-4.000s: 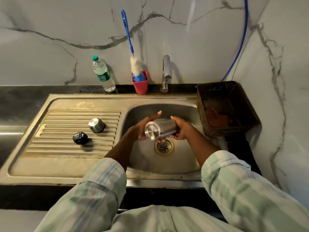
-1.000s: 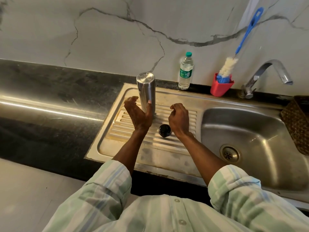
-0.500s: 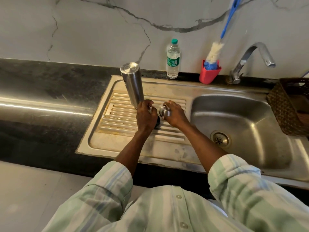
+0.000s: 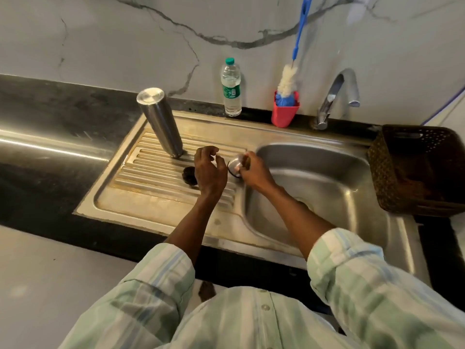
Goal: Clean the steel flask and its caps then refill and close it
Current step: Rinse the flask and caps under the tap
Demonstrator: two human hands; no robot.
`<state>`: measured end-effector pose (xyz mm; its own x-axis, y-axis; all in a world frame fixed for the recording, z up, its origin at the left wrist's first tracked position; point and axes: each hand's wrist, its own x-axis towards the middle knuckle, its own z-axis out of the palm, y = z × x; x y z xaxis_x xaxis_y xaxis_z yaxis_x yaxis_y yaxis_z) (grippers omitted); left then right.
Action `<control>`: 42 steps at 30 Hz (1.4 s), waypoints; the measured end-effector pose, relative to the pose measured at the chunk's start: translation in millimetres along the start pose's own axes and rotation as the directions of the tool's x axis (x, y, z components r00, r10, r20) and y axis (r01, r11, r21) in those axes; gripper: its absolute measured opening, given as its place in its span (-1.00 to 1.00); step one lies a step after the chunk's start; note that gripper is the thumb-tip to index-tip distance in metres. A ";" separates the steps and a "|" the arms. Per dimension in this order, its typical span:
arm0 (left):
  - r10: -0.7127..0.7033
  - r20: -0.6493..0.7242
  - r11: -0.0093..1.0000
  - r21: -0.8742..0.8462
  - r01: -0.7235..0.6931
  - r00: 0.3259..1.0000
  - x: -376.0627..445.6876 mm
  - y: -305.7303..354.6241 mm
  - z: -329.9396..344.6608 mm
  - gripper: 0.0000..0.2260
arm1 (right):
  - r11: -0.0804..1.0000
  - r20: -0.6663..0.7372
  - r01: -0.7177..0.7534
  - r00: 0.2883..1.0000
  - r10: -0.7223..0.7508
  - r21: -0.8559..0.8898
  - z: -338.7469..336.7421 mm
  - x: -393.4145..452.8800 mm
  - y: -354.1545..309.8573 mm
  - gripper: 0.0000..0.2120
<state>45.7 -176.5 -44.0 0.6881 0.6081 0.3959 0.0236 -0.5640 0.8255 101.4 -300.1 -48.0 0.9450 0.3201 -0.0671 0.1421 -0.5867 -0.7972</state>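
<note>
The steel flask [image 4: 161, 124] stands upside down on the ribbed drainboard [image 4: 148, 177], mouth down and base up. My right hand [image 4: 254, 170] grips the steel cap [image 4: 234, 166] just above the board, at the basin's left edge. My left hand [image 4: 210, 172] hovers beside it with loosely curled fingers and holds nothing. The black inner cap [image 4: 190, 175] lies on the ribs, partly hidden behind my left hand.
A plastic water bottle [image 4: 231, 88], a red cup [image 4: 284, 112] holding a blue-handled bottle brush [image 4: 289, 76], and the tap [image 4: 334, 96] line the back wall. The sink basin [image 4: 327, 187] lies to the right, with a dark woven basket [image 4: 417, 170] beyond it. Black counter [image 4: 50, 127] stretches left.
The flask went from over the basin to standing inverted on the drainboard. My right hand picked up the steel cap and carried it right; my left hand drew back from the flask.
</note>
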 end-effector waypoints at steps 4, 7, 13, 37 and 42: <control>-0.050 0.003 0.998 -0.045 0.050 0.999 -17.0 24.0 40.7 -0.91 | 0.743 -0.117 -0.196 0.931 0.346 0.640 -64.2 -9.7 35.6 -0.95; -0.125 0.161 0.989 -0.063 0.137 0.979 -31.3 47.3 84.5 -0.94 | 0.294 0.072 -0.267 0.840 0.538 0.918 -116.0 -13.8 70.1 -0.78; -0.083 0.507 0.992 -0.038 0.119 0.858 -26.2 100.0 173.2 -0.94 | 0.548 -0.100 -0.195 0.881 0.463 0.813 -184.9 -11.5 93.7 -0.59; -0.369 0.632 0.755 -0.225 0.616 0.682 36.9 122.4 272.4 -0.88 | 0.839 -0.135 -0.147 0.958 0.252 0.524 -194.4 37.6 117.4 -0.32; -0.423 0.809 0.557 -0.124 0.821 0.409 4.3 112.1 251.6 -0.77 | 0.813 -0.126 -0.248 0.923 0.363 0.527 -185.3 27.0 128.3 -0.36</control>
<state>233.8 -377.7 -51.0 0.8578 0.0356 -0.5127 0.4883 0.2544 0.8347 199.7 -504.5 -40.9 0.9612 -0.0113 -0.2755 -0.2736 -0.1642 -0.9477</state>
